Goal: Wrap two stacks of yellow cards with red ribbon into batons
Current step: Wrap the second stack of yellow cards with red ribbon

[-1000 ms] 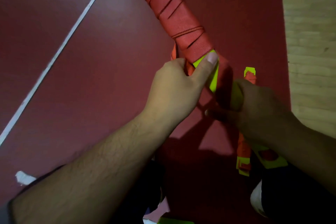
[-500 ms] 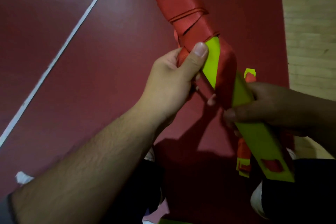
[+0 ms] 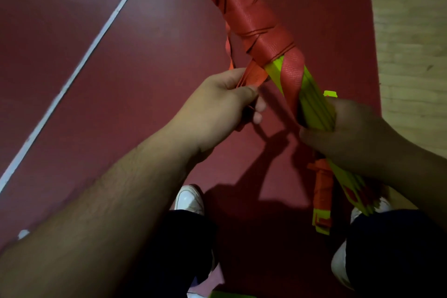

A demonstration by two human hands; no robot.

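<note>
A long stack of yellow cards slants from the upper middle down to the right. Red ribbon covers its upper part in overlapping turns, and one band crosses the bare yellow just below. My right hand grips the stack around its lower yellow section. My left hand pinches the loose ribbon tail to the left of the stack, pulled away from it. A second yellow piece with red wrapping lies on the floor under my right hand.
Dark red floor mat with a white line running diagonally at left. Pale wooden floor along the right edge. My dark trousers and white shoes show at the bottom. A small white scrap lies at lower left.
My left thumb came off the stack and the hand drew the ribbon tail out to the left. A fresh ribbon band now crosses the yellow, and my right hand shifted its grip on the stack.
</note>
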